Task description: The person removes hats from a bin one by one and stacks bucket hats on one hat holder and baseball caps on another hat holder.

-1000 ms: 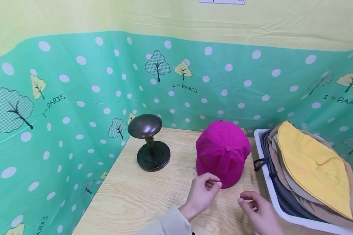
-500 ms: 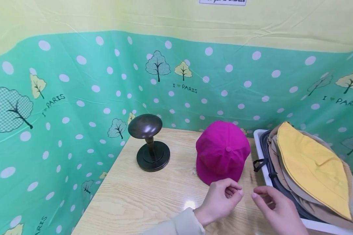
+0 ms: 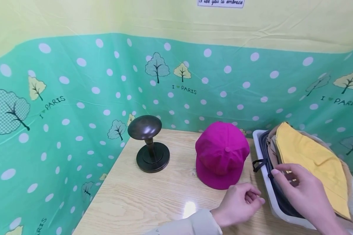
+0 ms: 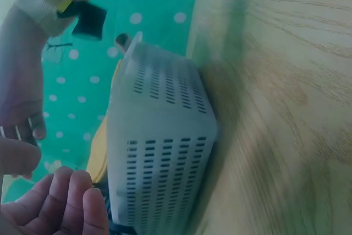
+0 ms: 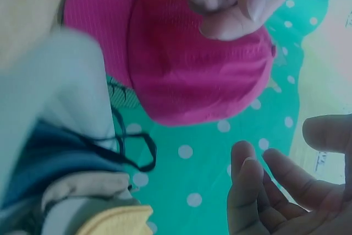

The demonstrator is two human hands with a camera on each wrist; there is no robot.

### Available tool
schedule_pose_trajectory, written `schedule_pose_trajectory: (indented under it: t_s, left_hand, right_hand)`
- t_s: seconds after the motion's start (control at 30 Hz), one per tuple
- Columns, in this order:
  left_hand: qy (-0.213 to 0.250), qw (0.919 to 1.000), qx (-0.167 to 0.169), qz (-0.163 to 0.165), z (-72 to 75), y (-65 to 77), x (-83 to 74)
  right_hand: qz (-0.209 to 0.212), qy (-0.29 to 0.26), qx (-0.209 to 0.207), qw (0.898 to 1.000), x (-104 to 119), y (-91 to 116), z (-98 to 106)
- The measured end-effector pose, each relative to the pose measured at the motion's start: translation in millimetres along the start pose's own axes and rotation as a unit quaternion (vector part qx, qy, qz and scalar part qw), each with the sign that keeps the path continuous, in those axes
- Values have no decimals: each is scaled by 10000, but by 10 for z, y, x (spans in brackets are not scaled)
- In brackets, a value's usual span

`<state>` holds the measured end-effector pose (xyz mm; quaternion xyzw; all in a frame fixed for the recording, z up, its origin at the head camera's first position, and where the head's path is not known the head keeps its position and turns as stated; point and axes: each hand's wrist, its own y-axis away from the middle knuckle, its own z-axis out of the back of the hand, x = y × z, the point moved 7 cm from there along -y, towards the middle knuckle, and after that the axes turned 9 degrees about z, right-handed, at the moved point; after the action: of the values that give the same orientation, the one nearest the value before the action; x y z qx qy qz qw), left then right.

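A magenta baseball cap rests on the wooden table, crown up, its brim toward me. Just in front of the brim is my left hand, fingers loosely bent and holding nothing. My right hand hovers over the near left part of a white basket, its fingers loosely bent with a gap to the thumb. Beneath it a yellow bucket hat tops a stack of tan, grey and dark hats. Seen from the right wrist, nothing lies between the right hand's fingers.
A dark hat stand with a domed top and round base stands left of the cap, near the table's back. Green dotted fabric hangs behind and along the left side. A black strap dangles over the basket's rim.
My right hand has moved right and up, from the table beside the basket to above the hats. The left hand has shifted right, away from the cap's brim. The cap stays put.
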<state>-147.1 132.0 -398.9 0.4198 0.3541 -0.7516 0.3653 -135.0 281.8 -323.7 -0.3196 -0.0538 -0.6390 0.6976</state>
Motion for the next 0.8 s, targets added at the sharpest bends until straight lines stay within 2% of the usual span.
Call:
schedule_pose_trajectory:
  t_s: [0.17, 0.33, 0.53, 0.7, 0.8]
  left_hand:
    - [-426, 9991, -85, -2, -94, -62, 8]
    - [-413, 9981, 24, 458, -204, -146, 65]
    - [-617, 9946, 17, 829, -331, -212, 148]
    - [-368, 9914, 103, 1253, -417, -242, 243]
    - [-208, 9900, -54, 1398, -432, -257, 276]
  right_hand:
    - [392, 248, -114, 9989, -18, -126, 49]
    - [580, 644, -4, 9962, -109, -273, 53]
    - [341, 1073, 451, 9926, -298, -414, 1]
    - [5, 1342, 845, 9873, -468, -491, -8]
    - [-129, 1547, 1012, 9827, -555, -547, 2]
